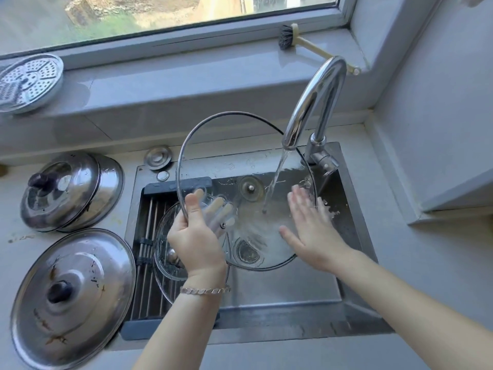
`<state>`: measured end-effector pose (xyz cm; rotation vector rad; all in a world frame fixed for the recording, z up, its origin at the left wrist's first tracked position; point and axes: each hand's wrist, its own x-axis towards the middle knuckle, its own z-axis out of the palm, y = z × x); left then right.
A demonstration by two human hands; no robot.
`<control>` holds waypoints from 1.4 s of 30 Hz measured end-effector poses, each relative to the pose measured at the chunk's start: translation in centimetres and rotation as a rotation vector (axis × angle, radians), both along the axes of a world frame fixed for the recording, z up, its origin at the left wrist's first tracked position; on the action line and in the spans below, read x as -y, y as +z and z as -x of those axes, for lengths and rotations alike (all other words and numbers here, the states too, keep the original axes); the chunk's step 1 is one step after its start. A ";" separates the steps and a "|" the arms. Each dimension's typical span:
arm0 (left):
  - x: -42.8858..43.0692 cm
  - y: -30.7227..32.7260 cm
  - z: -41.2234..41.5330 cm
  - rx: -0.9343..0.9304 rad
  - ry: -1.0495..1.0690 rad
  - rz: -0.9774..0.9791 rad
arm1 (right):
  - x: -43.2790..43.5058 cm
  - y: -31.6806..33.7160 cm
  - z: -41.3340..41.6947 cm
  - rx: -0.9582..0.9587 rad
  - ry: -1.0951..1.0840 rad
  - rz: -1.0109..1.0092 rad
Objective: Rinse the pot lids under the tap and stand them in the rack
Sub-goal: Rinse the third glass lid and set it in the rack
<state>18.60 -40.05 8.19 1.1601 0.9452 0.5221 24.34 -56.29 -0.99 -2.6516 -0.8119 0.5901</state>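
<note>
Large glass lid was held tilted over the sink, its upper rim just left of the tap spout. The water stream struck the glass right of the centre knob.

Left hand grasped the lid's left rim, thumb on the near face and fingers showing through the glass behind. A bracelet sat on that wrist. Right hand was released and flat, fingers straight against the wet glass near the right rim, holding nothing.

The lid's right edge ran close to the tap base. Its lower edge hung above the bare sink floor, with open room toward the front wall.

The rack filled the sink's left end. A smaller glass lid rested on its bars, partly hidden by the left hand; its tilt was unclear.

On the bench left of the sink were two stacked steel lids and, in front of them, a large steel lid whose edge reached the sink rim.

A perforated steamer plate and a brush lay on the windowsill.
</note>
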 end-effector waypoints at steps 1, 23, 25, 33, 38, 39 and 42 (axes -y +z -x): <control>0.2 0.0 -0.1 0.015 0.014 0.004 | -0.9 0.5 1.3 0.031 0.079 -0.061; -0.6 -2.6 -0.5 -0.013 -0.179 0.211 | -5.5 2.8 -0.2 0.272 0.528 -0.261; -0.4 -2.4 -0.3 -0.046 -0.236 0.193 | -5.8 2.9 -1.3 0.211 0.331 -0.228; -0.7 -3.4 0.1 -0.120 -0.188 0.229 | -5.3 2.8 0.6 0.169 0.428 -0.279; -2.3 -3.6 1.2 -0.221 -0.289 0.180 | 0.6 -0.1 -2.5 0.184 -0.507 -0.360; -2.5 -3.7 1.3 -0.246 -0.304 0.140 | 1.7 -0.8 -2.7 0.014 -0.737 -0.320; -2.6 -3.8 1.3 -0.308 -0.332 0.083 | 2.8 -2.3 -1.8 -0.683 -1.133 -0.354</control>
